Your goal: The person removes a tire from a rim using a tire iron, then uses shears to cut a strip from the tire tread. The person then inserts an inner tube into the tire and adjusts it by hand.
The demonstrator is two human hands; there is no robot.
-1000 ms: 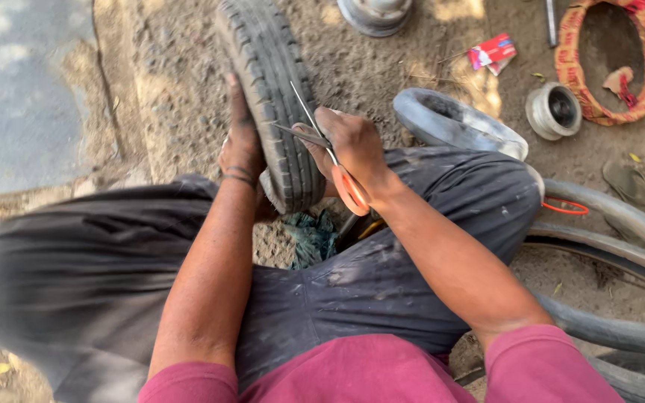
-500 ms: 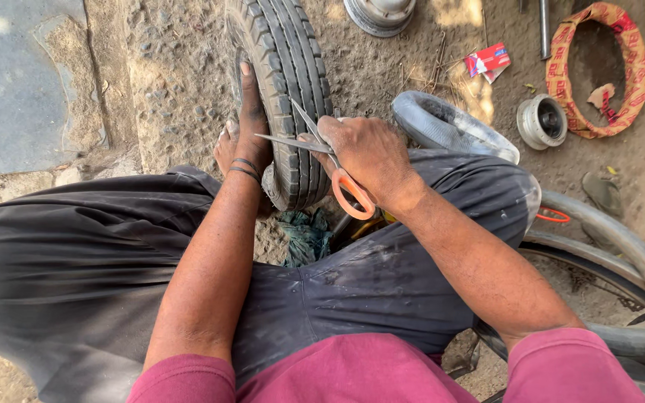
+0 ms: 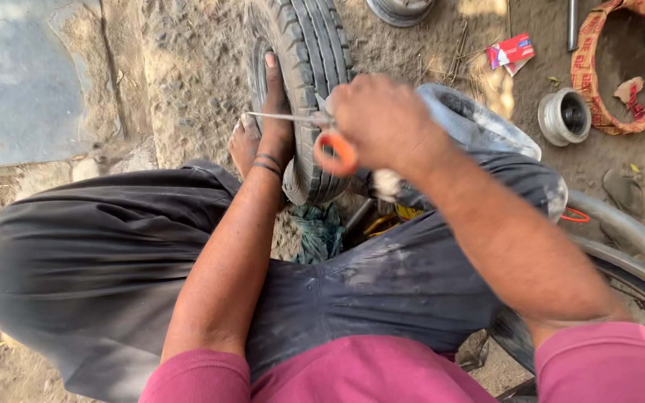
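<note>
The right hand (image 3: 386,123) has swung the orange-handled scissors (image 3: 322,138) leftward, fingers closed on them; the left hand (image 3: 274,101) lies flat on the uncut black ribbed tyre (image 3: 311,45).

The tyre (image 3: 309,67) is cut off by the top edge; its lower end is hidden behind the right hand (image 3: 382,123); the left hand (image 3: 272,112) is mostly hidden behind the tyre, one finger showing; the scissors (image 3: 315,130) show one orange loop and thin blades, the rest covered by the fingers; the metal hub (image 3: 401,9) is cut by the top edge; the right hand is motion-blurred.
</note>
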